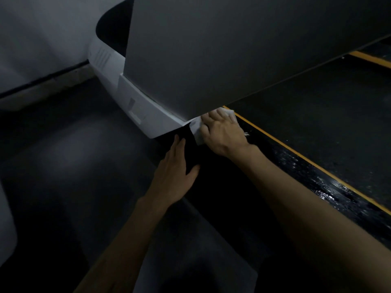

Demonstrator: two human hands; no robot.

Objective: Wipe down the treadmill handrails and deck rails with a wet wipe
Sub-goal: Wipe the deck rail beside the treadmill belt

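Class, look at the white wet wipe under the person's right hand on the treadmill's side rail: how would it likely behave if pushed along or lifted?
The wet wipe looks crumpled under the right hand, so probably floppy. The rail glistens behind it, so it likely slides easily.

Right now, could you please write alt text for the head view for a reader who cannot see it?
A person's right hand presses a white wet wipe onto the black deck rail of a treadmill, just under its grey upright. The left hand rests flat, fingers straight, on the rail's outer side. The rail nearer the camera glistens wet beside a yellow stripe.
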